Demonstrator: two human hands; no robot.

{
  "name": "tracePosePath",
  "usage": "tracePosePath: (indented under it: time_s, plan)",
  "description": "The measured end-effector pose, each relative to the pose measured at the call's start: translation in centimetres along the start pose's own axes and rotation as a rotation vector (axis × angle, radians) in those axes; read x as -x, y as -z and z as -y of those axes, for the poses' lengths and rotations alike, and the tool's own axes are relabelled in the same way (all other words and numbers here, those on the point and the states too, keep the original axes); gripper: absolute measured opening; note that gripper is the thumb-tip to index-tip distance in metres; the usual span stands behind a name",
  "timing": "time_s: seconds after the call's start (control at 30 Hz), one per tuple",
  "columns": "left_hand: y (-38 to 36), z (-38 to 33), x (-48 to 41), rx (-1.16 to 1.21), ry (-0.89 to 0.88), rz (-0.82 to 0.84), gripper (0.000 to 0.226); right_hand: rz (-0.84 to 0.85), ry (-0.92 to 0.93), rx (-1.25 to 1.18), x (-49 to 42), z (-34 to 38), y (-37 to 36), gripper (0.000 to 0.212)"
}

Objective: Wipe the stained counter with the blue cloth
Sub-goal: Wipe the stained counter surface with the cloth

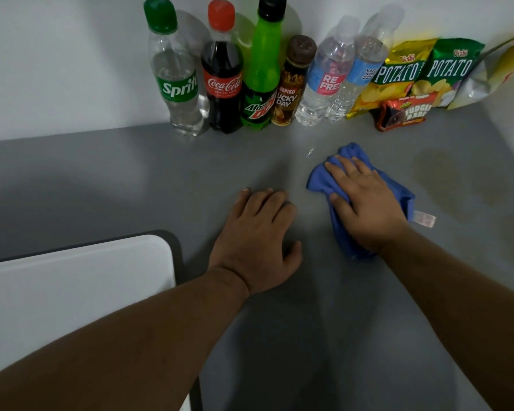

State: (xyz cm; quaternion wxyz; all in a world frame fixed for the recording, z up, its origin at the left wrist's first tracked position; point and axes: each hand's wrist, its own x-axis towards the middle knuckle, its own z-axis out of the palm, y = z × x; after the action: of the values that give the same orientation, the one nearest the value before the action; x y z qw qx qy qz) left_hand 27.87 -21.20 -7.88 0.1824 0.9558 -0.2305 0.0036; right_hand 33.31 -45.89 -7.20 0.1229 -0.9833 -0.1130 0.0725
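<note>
Our right hand (365,203) lies flat on the cloth (319,180). The fingers are spread out and nearly straight, and they press the cloth down on the counter (131,179). They are not curled round it. The cloth is blue and bunched up, just right of the middle of the frame. Its little white tag (425,218) sticks out on the right side.

Our left hand (258,238) rests on the bare counter just left of the cloth and does not touch it. Its fingers are loose and hold nothing.

To the right of the cloth the grey counter has some faint dull marks (442,176).

Bottles stand in a row by the wall at the top of the frame: Sprite (175,72), Coke (223,84), Dew (261,72), a coffee bottle (291,87) and two water bottles (327,78). Right of them lean chip bags (398,74), with a red snack pack (404,112) in front. A white board (72,292) fills the lower left.
</note>
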Motion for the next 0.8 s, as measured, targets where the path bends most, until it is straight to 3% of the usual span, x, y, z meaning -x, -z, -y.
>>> tracePosePath:
  time_s: [0.17, 0.37, 0.47, 0.63, 0.8]
  plan:
    - [0.0, 0.1, 0.0, 0.001, -0.004, -0.014, 0.060, -0.042, -0.125, 0.055, -4.1, 3.6, -1.1, 0.060]
    - [-0.4, 0.0, 0.0, 0.025, -0.006, -0.092, 0.060, 0.053, 0.150, 0.017, 0.1, 1.7, -0.4, 0.062]
    - [-0.4, 0.1, 0.1, 0.051, 0.001, -0.116, 0.058, 0.020, 0.042, 0.044, 0.1, 0.3, 0.0, 0.066]
    - [-0.3, 0.0, 0.1, 0.081, 0.013, -0.127, 0.053, -0.047, -0.175, 0.123, -2.3, 3.6, -1.4, 0.066]
    - [-0.1, 0.0, 0.3, 0.126, 0.010, -0.156, 0.042, -0.023, -0.027, 0.094, 2.9, 4.3, -2.3, 0.067]
